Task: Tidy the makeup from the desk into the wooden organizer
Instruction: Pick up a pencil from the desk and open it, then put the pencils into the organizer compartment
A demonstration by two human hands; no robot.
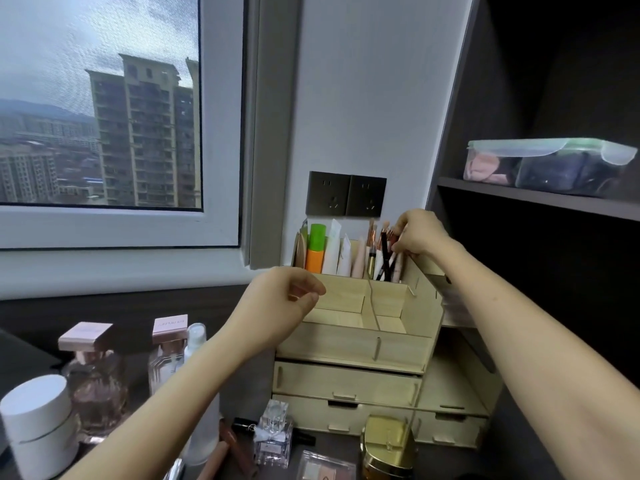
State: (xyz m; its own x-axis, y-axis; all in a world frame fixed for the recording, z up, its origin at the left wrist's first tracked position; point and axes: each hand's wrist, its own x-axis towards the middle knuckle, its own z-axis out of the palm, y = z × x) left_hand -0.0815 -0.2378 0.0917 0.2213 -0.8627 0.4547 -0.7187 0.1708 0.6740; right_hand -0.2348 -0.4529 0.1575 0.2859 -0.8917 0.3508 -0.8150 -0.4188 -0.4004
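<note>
Slotting brushes [382, 249] into the far compartment of the wooden organizer [356, 344] — right hand [417, 233] grasping them, left hand [280, 301] loosely curled, empty. Next, probably: release, then fetch the makeup [272, 433] from the near table [239, 382].

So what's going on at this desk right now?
A person is tidying makeup into a wooden organizer. Their right hand is at the brushes standing in its back compartment, while the left hand hovers, loosely curled, over the front trays. Perfume bottles, a white jar and a gold jar wait on the desk.
</note>
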